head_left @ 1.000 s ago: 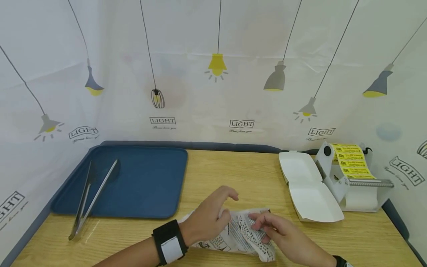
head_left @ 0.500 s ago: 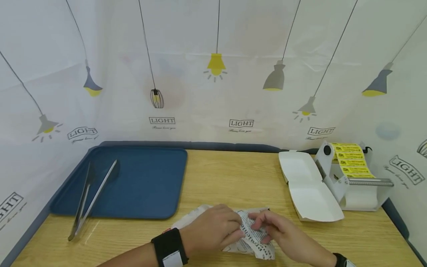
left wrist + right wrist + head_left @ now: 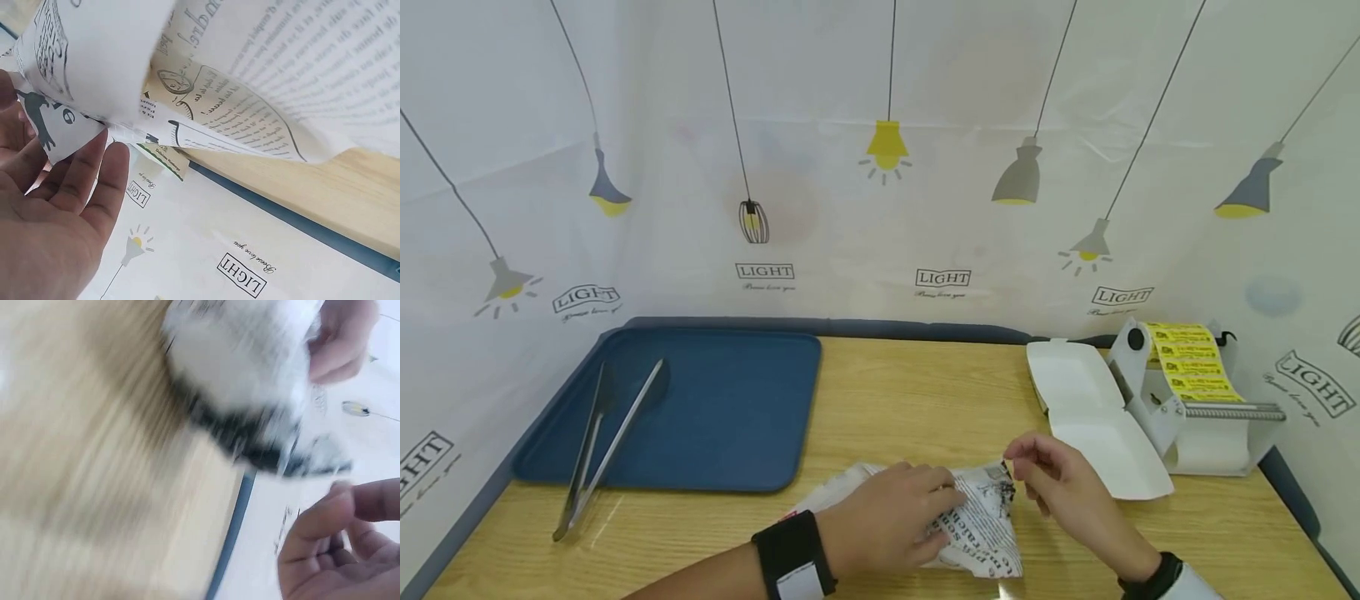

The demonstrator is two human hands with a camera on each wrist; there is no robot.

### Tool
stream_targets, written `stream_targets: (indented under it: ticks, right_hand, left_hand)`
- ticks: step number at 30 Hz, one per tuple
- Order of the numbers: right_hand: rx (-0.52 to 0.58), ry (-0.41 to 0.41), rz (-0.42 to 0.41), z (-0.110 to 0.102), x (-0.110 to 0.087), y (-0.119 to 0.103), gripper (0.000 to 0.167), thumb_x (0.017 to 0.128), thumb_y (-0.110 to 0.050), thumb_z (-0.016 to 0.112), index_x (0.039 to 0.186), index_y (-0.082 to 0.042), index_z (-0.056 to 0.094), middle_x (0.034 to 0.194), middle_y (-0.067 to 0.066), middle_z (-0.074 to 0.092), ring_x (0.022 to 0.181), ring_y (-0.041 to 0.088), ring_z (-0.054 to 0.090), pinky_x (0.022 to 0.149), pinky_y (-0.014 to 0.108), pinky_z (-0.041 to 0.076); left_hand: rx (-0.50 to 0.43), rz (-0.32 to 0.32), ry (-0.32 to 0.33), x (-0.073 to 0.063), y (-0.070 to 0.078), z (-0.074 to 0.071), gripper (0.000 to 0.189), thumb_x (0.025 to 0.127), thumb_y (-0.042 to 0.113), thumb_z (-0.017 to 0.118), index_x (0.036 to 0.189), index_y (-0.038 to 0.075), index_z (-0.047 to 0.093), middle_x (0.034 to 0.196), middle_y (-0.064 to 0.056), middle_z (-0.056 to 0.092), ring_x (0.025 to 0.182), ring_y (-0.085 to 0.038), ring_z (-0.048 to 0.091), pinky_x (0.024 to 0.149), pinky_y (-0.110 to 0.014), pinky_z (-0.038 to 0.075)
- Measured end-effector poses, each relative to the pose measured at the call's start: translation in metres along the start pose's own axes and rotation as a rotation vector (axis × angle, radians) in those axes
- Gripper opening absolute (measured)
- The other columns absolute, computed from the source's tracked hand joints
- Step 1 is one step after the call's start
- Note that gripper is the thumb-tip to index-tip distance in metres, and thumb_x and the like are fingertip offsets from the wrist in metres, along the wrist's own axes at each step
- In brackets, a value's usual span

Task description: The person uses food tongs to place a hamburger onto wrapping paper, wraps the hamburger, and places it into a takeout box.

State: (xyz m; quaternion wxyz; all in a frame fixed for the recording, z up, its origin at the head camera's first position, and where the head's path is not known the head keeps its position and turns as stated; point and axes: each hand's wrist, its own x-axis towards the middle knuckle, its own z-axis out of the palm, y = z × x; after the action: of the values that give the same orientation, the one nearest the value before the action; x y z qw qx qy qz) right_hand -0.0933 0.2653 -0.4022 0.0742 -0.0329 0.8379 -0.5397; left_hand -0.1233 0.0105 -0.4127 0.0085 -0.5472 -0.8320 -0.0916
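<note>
Looks like takeaway food-packing counter: wood-grain table (image 3: 917, 392), blue serving tray (image 3: 737, 408) with steel tongs (image 3: 624, 428) at left, newsprint-patterned wrapping paper (image 3: 981, 533) near, open white clamshell box (image 3: 1105, 450) and yellow-label dispenser (image 3: 1195, 362) at right; lamp-printed sheeting (image 3: 835, 192) on far side.

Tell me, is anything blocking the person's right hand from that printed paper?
Nothing visible does. The right hand is just beside the near corner of the printed paper. The left hand is on the paper's other side, and the open white box lies beyond, not between them.
</note>
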Motion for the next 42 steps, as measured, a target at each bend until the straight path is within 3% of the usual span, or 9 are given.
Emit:
stream_targets:
  ticks: [4, 8, 15, 22, 25, 30, 35, 38, 42]
  right_hand:
    - [-0.168, -0.032, -0.002, -0.010, 0.009, 0.009, 0.036, 0.100, -0.010, 0.052, 0.137, -0.012, 0.053, 0.100, 0.012, 0.055, 0.070, 0.016, 0.051, 0.053, 0.024, 0.043]
    - [-0.142, -0.214, 0.020, -0.017, 0.016, 0.018, 0.033, 0.102, -0.020, 0.051, 0.133, -0.014, 0.058, 0.112, 0.012, 0.055, 0.075, 0.018, 0.050, 0.050, 0.022, 0.043]
    - [-0.028, -0.360, 0.072, -0.018, 0.024, 0.024, 0.029, 0.105, -0.030, 0.044, 0.115, -0.005, 0.055, 0.096, 0.007, 0.052, 0.073, 0.014, 0.047, 0.054, 0.023, 0.043]
    - [-0.028, -0.183, 0.259, -0.003, 0.023, 0.025, 0.029, 0.108, -0.023, 0.035, 0.108, -0.001, 0.054, 0.083, 0.007, 0.063, 0.072, 0.018, 0.060, 0.052, 0.028, 0.048]
    - [-0.061, -0.078, 0.285, 0.007, 0.022, 0.024, 0.023, 0.107, -0.020, 0.037, 0.109, -0.002, 0.051, 0.071, 0.008, 0.065, 0.060, 0.019, 0.061, 0.048, 0.030, 0.048]
    - [-0.161, 0.077, 0.235, 0.011, 0.009, 0.023, 0.010, 0.104, -0.013, 0.044, 0.108, -0.005, 0.046, 0.081, 0.006, 0.065, 0.061, 0.018, 0.063, 0.049, 0.029, 0.049]
    - [-0.458, -0.024, 0.182, 0.012, -0.026, 0.026, 0.019, 0.085, -0.008, 0.066, 0.096, -0.012, 0.052, 0.076, 0.000, 0.057, 0.059, 0.011, 0.052, 0.051, 0.023, 0.043]
    - [-0.611, -0.151, 0.194, 0.019, -0.043, 0.028, 0.024, 0.082, -0.031, 0.075, 0.091, -0.021, 0.055, 0.072, -0.007, 0.053, 0.059, 0.009, 0.047, 0.051, 0.024, 0.038]
    - [-0.701, -0.168, 0.113, 0.033, -0.053, 0.033, 0.027, 0.083, -0.050, 0.072, 0.082, -0.026, 0.059, 0.068, -0.013, 0.049, 0.058, 0.002, 0.043, 0.052, 0.022, 0.035]
  left_hand:
    - [0.006, -0.014, -0.041, 0.001, 0.001, -0.001, 0.041, 0.095, 0.034, 0.061, 0.133, 0.019, 0.058, 0.130, 0.003, 0.058, 0.110, -0.007, 0.059, 0.088, -0.025, 0.050]
    - [0.030, 0.006, -0.035, 0.002, 0.001, 0.001, 0.041, 0.095, 0.034, 0.060, 0.134, 0.020, 0.057, 0.137, 0.003, 0.055, 0.114, -0.008, 0.059, 0.088, -0.026, 0.050]
    - [-0.027, 0.029, -0.032, 0.001, -0.003, 0.001, 0.041, 0.096, 0.028, 0.059, 0.135, 0.018, 0.054, 0.140, 0.003, 0.053, 0.118, -0.008, 0.056, 0.097, -0.025, 0.048]
    - [-0.096, 0.005, -0.057, 0.000, -0.005, 0.000, 0.036, 0.096, 0.033, 0.061, 0.129, 0.020, 0.056, 0.135, 0.004, 0.053, 0.116, -0.006, 0.055, 0.097, -0.019, 0.047]
    - [-0.104, -0.013, -0.060, 0.000, -0.006, 0.000, 0.032, 0.095, 0.032, 0.063, 0.124, 0.020, 0.056, 0.132, 0.006, 0.054, 0.108, -0.004, 0.054, 0.092, -0.017, 0.047]
    - [-0.096, -0.028, -0.054, 0.001, -0.005, 0.002, 0.043, 0.093, 0.032, 0.064, 0.132, 0.018, 0.051, 0.131, 0.006, 0.054, 0.107, -0.004, 0.053, 0.093, -0.018, 0.046]
    - [-0.041, -0.009, -0.068, 0.002, -0.006, 0.004, 0.060, 0.095, 0.038, 0.060, 0.149, 0.017, 0.041, 0.141, 0.004, 0.051, 0.125, -0.009, 0.050, 0.106, -0.026, 0.043]
    - [0.000, 0.003, -0.076, 0.003, -0.007, 0.003, 0.059, 0.096, 0.041, 0.058, 0.148, 0.018, 0.043, 0.140, 0.005, 0.050, 0.129, -0.010, 0.046, 0.109, -0.028, 0.041]
    - [0.023, 0.026, -0.069, 0.003, -0.008, 0.002, 0.056, 0.097, 0.040, 0.058, 0.146, 0.016, 0.046, 0.139, 0.004, 0.050, 0.130, -0.010, 0.045, 0.111, -0.026, 0.038]
